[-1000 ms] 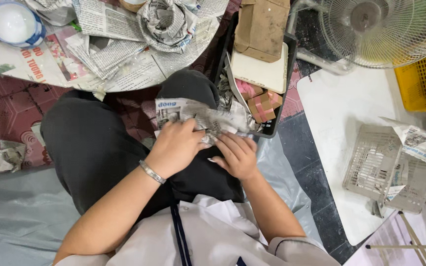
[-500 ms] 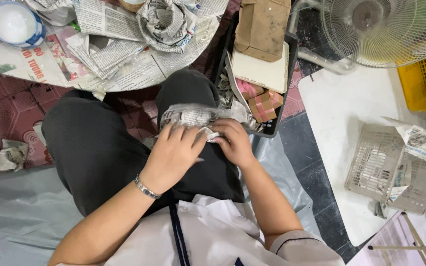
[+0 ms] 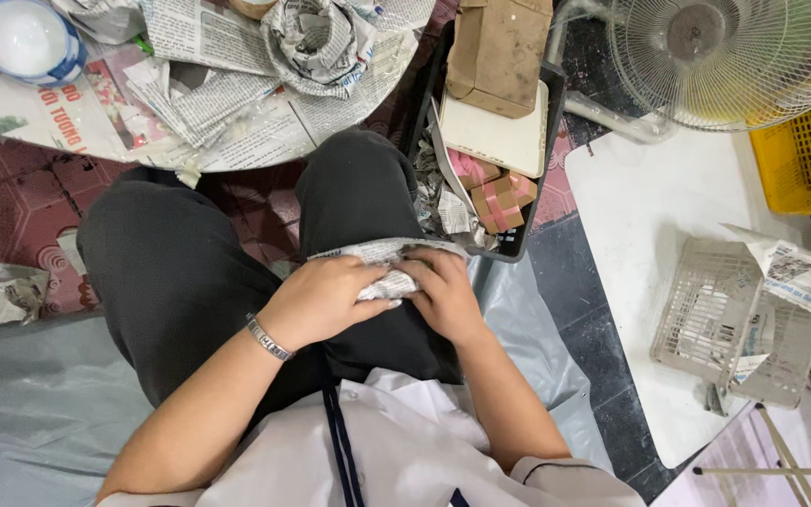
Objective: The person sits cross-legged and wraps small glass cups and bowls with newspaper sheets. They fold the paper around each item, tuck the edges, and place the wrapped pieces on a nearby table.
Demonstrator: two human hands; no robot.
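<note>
white bowl: one, round with a blue rim (image 3: 21,38), upper left corner of the frame, on the newspaper sheets.
newspaper sheets: a spread of several (image 3: 237,131) across the upper left; I cannot count them where they overlap.
crumpled newspaper ring: one (image 3: 316,42), top centre, resting on the sheets.
left hand: (image 3: 319,302) centre of the frame, palm down with fingers curled over the left part of the newspaper wad; a metal bracelet (image 3: 267,338) sits at the wrist.
newspaper wad: one (image 3: 389,255), centre of the frame, lying on the dark trouser leg; its long axis runs left to right across the thigh, and its upper edge shows just above both sets of knuckles.
right hand: (image 3: 445,293) just right of centre, fingers bent down onto the right end of the wad, fingertips touching those of the other hand.
nearer hand: neither; both are on the wad, which lies just up-frame of the two palms.
black tray: one (image 3: 527,202), upper centre right, just beside the knee; it holds pink blocks (image 3: 495,192), their number unclear, and a brown cardboard piece (image 3: 499,47).
fan: one (image 3: 734,52), upper right.
yellow crate: one (image 3: 800,150), right edge.
white mesh basket: one (image 3: 739,319), lower right, with a scrap of newspaper draped on its corner.
</note>
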